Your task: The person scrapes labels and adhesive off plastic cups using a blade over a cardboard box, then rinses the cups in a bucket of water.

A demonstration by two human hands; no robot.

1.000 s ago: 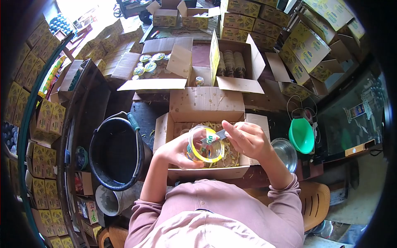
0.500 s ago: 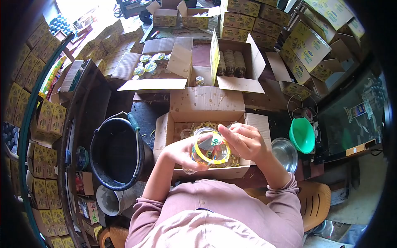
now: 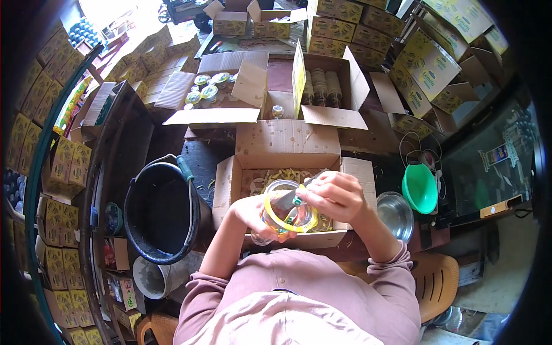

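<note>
My left hand [image 3: 253,217] is wrapped around a clear plastic jar [image 3: 286,221] with a yellow band round its rim, its opening turned toward me. At the jar's upper right edge, the fingers of my right hand [image 3: 338,195] are pinched together against the yellow band. What they grip is too small to make out. A grey patch and a green spot show within the rim. Below both hands stands an open cardboard box [image 3: 287,139], with yellow shreds [image 3: 283,175] and clear round plastic pieces inside, partly hidden by my hands.
A black bucket [image 3: 131,213] stands left; a metal bowl [image 3: 397,210] and green bowl [image 3: 420,188] are right. Ahead are a box of lidded cups [image 3: 210,92], a box of stacked round pieces [image 3: 349,86] and a small jar [image 3: 278,111]. Stacked cartons [image 3: 330,29] surround the workspace.
My right hand has shifted slightly along the jar's rim, its fingers now more curled. The jar has tilted a little, and the green-and-white print inside its rim now appears as a smaller green spot.
</note>
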